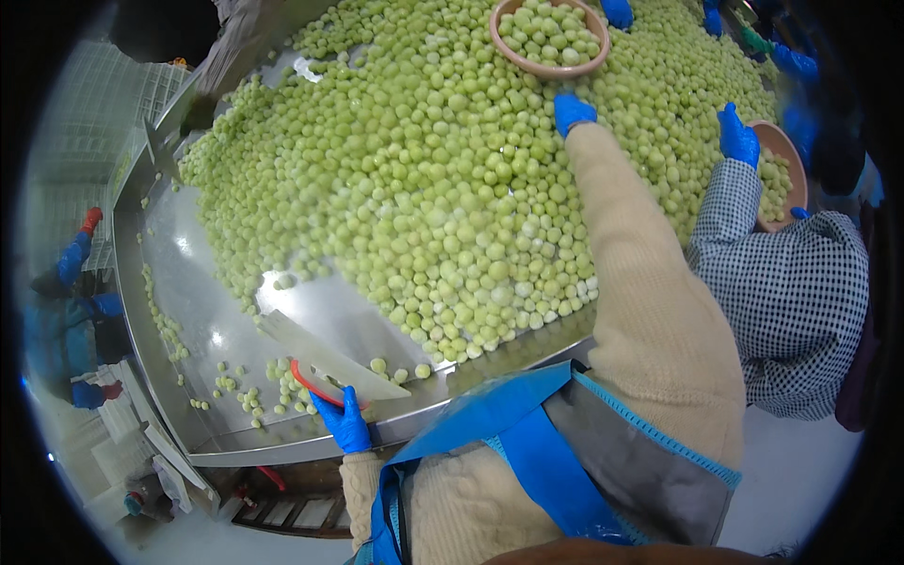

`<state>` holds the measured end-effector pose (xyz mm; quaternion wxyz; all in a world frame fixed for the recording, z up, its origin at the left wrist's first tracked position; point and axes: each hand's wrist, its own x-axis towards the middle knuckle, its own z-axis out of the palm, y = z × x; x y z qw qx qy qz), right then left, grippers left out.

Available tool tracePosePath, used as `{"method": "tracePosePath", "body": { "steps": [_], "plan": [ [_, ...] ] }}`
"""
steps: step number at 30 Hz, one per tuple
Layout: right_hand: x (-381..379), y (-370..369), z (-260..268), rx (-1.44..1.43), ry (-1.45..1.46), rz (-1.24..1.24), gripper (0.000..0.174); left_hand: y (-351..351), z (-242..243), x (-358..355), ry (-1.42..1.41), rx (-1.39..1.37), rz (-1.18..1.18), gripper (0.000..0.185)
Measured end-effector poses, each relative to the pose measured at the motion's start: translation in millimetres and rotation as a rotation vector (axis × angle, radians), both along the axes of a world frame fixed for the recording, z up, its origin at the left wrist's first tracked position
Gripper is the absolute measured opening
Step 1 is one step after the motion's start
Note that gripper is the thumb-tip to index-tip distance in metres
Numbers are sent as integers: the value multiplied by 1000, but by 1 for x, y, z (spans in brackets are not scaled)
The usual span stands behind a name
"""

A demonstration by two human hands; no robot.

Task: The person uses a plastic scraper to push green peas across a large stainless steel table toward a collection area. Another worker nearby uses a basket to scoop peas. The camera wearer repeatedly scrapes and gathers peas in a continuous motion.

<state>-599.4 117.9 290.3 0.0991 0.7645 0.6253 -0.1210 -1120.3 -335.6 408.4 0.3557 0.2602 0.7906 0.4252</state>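
My left hand, in a blue glove, grips the red edge of a flat white plastic scraper near the table's front rim. The scraper lies tilted over the metal surface, with several loose fruits beside it. My right hand, also blue-gloved, reaches far forward onto a broad heap of small round pale-green fruits. Its fingertips are partly hidden, so whether they hold a fruit does not show. Just beyond that hand, a pinkish-brown basin full of the same fruits sits on the heap.
A raised rim borders the stainless-steel table. At right, a person in a checked sleeve is beside another basin. More gloved hands are at the far side. A person stands at left, by white crates.
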Motion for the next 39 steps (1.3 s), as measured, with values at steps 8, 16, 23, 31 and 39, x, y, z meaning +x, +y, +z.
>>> {"method": "tracePosePath", "body": {
  "steps": [8, 16, 23, 31, 39],
  "plan": [
    [10, -23, 43, 61, 351, 22, 51, -3, -3, 6, -17, 71, -24, 79],
    [-6, 16, 105, 611, 1155, -157, 57, -4, 5, 8, 6, 66, -57, 73],
    [-78, -137, 84, -28, 1260, 2, 36, 4, 16, -2, 223, -52, -138, 76],
    [-140, -333, 96, -412, 1182, 312, 28, -1, 25, -14, -73, 243, -72, 79],
    [-177, -398, 141, -198, 809, 454, 27, 3, 20, -236, 287, 384, 6, 80]
  ]
}}
